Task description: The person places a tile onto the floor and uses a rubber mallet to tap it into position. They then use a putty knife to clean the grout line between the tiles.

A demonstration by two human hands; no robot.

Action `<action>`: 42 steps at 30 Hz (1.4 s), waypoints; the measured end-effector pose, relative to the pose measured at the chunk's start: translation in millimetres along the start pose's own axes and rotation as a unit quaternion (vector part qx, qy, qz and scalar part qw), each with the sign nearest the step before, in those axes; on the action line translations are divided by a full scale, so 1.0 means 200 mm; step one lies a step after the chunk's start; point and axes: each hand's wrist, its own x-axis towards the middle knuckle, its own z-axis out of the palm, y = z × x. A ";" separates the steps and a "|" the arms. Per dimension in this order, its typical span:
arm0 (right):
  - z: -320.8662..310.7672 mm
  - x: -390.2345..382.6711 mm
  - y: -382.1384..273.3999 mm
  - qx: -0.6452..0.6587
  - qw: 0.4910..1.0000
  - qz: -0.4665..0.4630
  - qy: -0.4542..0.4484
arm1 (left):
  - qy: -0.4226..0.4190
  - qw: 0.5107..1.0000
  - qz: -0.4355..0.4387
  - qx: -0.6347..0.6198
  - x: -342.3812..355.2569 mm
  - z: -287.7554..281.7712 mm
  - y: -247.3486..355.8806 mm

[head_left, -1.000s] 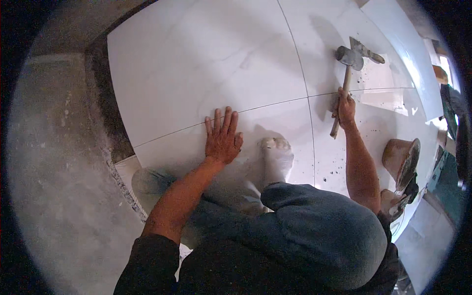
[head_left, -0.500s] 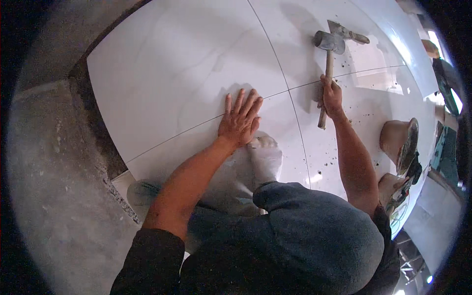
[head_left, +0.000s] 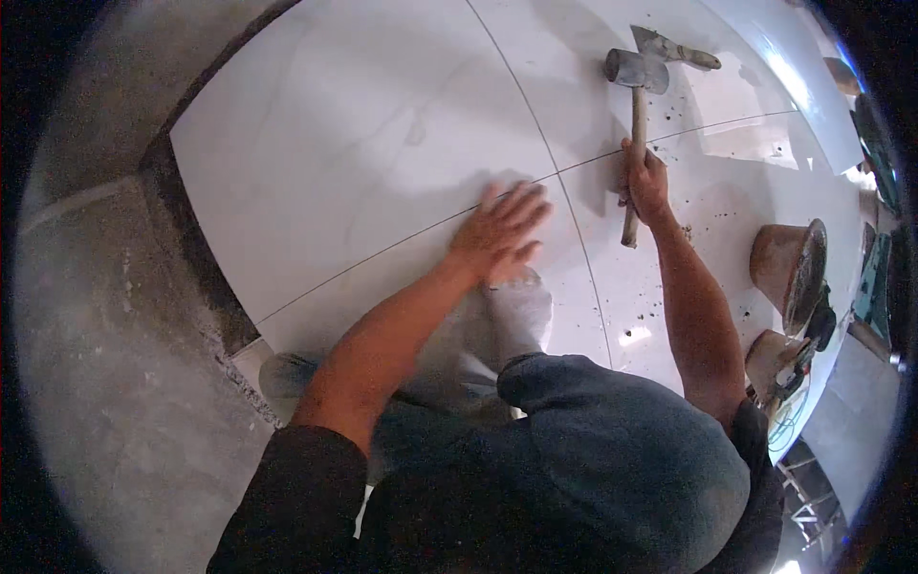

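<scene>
Hands: left (head_left: 499, 231) flat on tile (head_left: 363, 163), right (head_left: 645, 180) around mallet (head_left: 633, 96).

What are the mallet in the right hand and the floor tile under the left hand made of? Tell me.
Mallet: handle looks like bare wood, pale brown; head looks like grey rubber, dull and matte, though that is uncertain. Floor tile: probably glazed ceramic or porcelain, white, glossy with light reflections.
</scene>
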 end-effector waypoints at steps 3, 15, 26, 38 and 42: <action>0.00 0.00 0.01 0.009 1.000 0.009 0.004 | 0.050 0.970 -0.201 0.125 -0.36 -0.06 -0.15; 0.03 0.00 0.02 0.025 0.999 -0.004 0.020 | 0.259 0.416 -0.865 0.108 -1.42 -0.30 -0.82; 0.01 0.03 0.06 0.015 0.999 -0.046 0.020 | 0.148 0.612 -0.774 0.058 -2.27 -0.52 -1.17; -0.05 0.14 0.21 -0.152 0.983 -0.100 -0.019 | 0.174 0.722 -0.668 -0.052 -2.33 -0.34 -0.97; -0.12 0.22 0.32 -0.067 0.997 -0.020 -0.019 | 0.372 0.624 -0.669 -0.155 -2.30 -0.34 -0.94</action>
